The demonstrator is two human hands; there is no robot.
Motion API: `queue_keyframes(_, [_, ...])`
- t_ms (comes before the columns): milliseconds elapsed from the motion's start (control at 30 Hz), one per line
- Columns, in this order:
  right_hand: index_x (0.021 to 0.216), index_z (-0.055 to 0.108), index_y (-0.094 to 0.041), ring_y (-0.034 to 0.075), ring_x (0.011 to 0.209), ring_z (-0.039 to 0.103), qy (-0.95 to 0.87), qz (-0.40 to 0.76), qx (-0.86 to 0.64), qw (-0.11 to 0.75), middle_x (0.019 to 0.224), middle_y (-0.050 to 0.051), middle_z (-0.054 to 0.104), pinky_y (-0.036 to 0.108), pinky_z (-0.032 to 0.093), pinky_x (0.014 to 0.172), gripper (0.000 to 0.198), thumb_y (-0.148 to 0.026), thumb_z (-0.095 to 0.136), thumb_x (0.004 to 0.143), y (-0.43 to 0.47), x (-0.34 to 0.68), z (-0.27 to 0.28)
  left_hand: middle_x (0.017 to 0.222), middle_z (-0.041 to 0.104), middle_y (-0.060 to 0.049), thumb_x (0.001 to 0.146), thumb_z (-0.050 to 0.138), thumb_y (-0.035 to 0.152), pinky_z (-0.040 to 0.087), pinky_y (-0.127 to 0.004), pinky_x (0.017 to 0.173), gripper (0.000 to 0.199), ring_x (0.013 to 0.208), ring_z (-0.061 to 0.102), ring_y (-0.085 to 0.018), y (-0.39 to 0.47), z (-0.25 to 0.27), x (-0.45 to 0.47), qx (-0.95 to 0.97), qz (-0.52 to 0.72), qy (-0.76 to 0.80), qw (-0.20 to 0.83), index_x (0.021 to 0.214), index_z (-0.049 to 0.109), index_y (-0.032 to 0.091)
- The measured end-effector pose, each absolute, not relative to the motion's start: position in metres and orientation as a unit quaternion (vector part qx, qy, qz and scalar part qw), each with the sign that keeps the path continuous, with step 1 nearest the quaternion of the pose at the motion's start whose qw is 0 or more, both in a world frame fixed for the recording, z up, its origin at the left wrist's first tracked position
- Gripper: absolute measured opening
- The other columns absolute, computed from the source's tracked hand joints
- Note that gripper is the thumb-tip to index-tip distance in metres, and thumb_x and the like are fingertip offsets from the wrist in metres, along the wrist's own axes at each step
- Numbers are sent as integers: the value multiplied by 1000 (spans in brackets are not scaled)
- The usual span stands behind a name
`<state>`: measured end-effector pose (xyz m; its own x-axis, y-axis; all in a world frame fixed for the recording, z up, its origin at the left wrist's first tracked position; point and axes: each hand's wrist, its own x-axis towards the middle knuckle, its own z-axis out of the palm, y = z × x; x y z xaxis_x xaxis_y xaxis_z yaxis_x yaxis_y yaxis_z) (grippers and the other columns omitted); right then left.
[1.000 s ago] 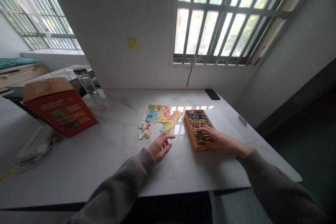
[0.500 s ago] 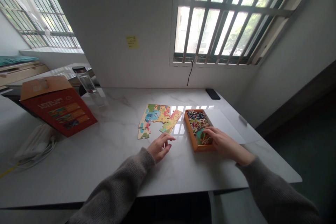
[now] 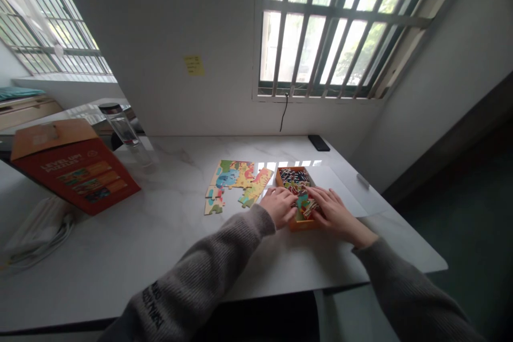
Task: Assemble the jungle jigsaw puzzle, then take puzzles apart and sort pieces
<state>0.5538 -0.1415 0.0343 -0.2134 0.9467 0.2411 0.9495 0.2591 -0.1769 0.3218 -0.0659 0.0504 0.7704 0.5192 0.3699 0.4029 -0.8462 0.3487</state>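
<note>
An orange-rimmed tray on the right of the table holds many jigsaw pieces, some lying flat and others standing on edge. Over its left rim reaches my left hand, fingers bent and lying at the pieces. My right hand comes in from the right side, its fingers stretched over the pieces and the thumb apart. Neither hand visibly grips a piece, though the fingertips are partly hidden. Left of the tray lies a partly joined animal puzzle in yellow, blue and green, with a gap at its lower middle.
A red puzzle box stands at the left, with a clear bottle behind it and a white cable in front. Beyond the tray lie a black phone, a white sheet and a pale stick-like object.
My left hand has moved right from the bare tabletop to the tray's left side. My right hand stays over the tray, with its fingers spread further. The view has shifted slightly.
</note>
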Motion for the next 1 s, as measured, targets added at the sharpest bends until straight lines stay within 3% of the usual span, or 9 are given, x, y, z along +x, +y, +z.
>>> queue_keyframes(200, [157,20,-27,25,144,36,-795,46,-579,175,158,10,36,52,31,117,65,-32,43,96,-142,559,39,128,66,-6,93,48,24,25,-49,112,34,126,52,-23,-59,44,352,956,202,178,114,125,60,24])
queue_keyframes(333, [148,42,-25,27,142,39,-785,-33,-598,159,154,11,43,56,27,118,52,-37,43,98,-144,561,36,131,64,-11,91,50,25,26,-52,113,46,128,51,-25,-53,29,366,960,162,188,127,137,50,21])
queue_keyframes(500, [137,56,-24,28,139,42,-779,-67,-608,138,144,11,54,56,28,117,46,-45,43,98,-144,567,34,139,58,-7,94,51,32,29,-49,114,29,136,42,-27,-50,19,365,953,213,174,128,118,66,25])
queue_keyframes(667, [145,46,-23,24,137,45,-773,-26,-614,157,146,9,53,51,35,115,47,-37,34,102,-144,565,33,120,66,-8,94,51,28,36,-45,108,27,122,52,-24,-52,33,340,932,284,172,146,115,66,21])
queue_keyframes(833, [138,52,-24,24,138,46,-772,-24,-615,158,141,7,57,56,29,117,43,-27,31,101,-146,559,31,114,64,-10,92,54,35,45,-44,96,22,108,55,-26,-63,32,312,946,255,154,128,102,69,21])
queue_keyframes(1000, [144,45,-23,28,140,40,-755,-81,-588,281,149,12,48,56,29,118,46,-26,40,98,-155,511,47,124,62,-10,96,48,31,45,-39,101,33,114,56,-23,-56,26,286,943,257,144,152,125,60,22])
